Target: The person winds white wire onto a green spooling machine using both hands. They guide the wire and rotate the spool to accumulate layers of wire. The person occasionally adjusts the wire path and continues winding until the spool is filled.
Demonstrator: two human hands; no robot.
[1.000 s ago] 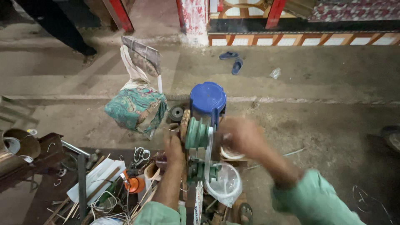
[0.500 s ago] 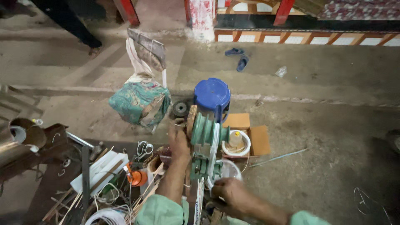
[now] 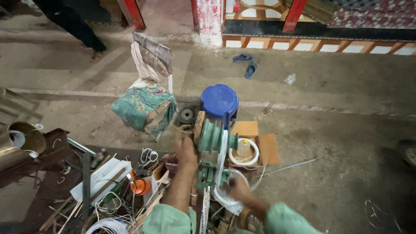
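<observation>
One green pulley machine (image 3: 211, 147), one blue plastic stool (image 3: 219, 101), one cloth-draped chair (image 3: 147, 104), two blue sandals (image 3: 246, 63), one cardboard box (image 3: 255, 138), two hands (image 3: 185, 147).

Left hand (image 3: 185, 149) raised forward, fingers curled; right hand (image 3: 239, 189) low, closed, blurred.

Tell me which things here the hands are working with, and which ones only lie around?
In use: left hand on green pulley machine; right hand at white tubing.

Lying about: blue stool, cloth-covered chair, cardboard box, scissors, sandals.
</observation>
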